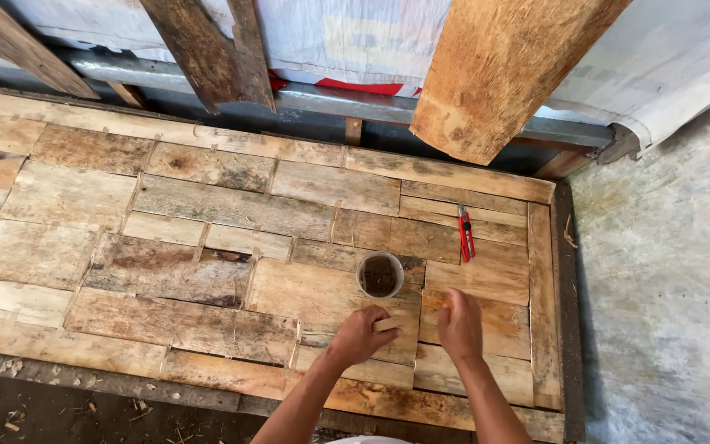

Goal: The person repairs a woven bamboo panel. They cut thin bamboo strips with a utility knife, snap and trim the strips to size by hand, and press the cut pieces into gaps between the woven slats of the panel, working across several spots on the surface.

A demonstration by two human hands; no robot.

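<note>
My left hand [361, 335] is closed on a small pale wooden piece [388, 324], pressing it against the patchwork wooden panel [207, 247]. To its right, my right hand [459, 323] rests on the panel with its fingers curled; whether it grips anything I cannot tell. A small cup [380, 275] with dark contents stands on the panel just beyond both hands. A red utility knife [466, 234] lies on the boards farther back and to the right.
A thick light-brown plank [495, 74] and several darker boards [207, 49] lean against the back wall over a metal rail. Grey concrete floor [667, 271] lies right of the panel. Dirt with wood chips [59, 407] runs along the near edge.
</note>
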